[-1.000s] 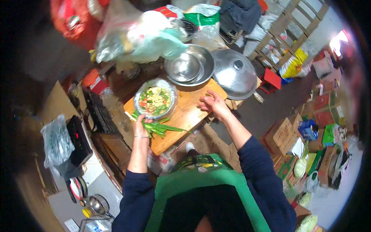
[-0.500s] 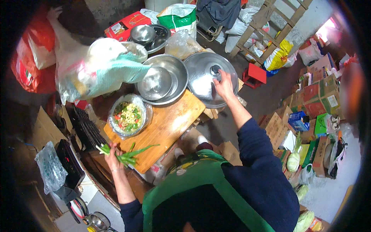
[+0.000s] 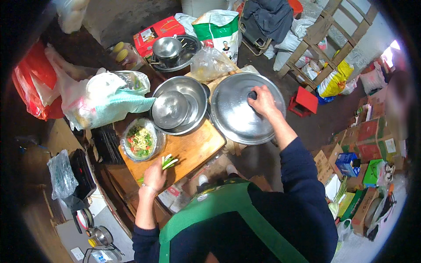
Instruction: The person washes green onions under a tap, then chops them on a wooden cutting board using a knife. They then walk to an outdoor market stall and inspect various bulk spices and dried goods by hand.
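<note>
My left hand [image 3: 154,174] is closed on a bunch of green onions [image 3: 169,161] over the wooden cutting board [image 3: 196,150]. Just above that hand, a plastic-lined bowl [image 3: 140,143] of chopped vegetables sits on the board. My right hand [image 3: 262,102] grips the black knob of a large steel lid [image 3: 237,120], its fingers wrapped round it. Left of the lid, at the back of the board, a wide steel basin [image 3: 196,105] holds a smaller steel bowl [image 3: 168,109].
Full plastic bags [image 3: 112,103] crowd the left. Behind stand a basin with bowls [image 3: 184,63] and a green-white sack [image 3: 219,35]. A red stool [image 3: 303,101] and wooden ladder [image 3: 326,44] are right, cartons [image 3: 361,135] farther right, a cluttered counter [image 3: 104,215] lower left.
My right hand has moved from beside the board onto the lid's knob and closed on it. My left hand has moved away from the bowl toward me, still holding the green onions.
</note>
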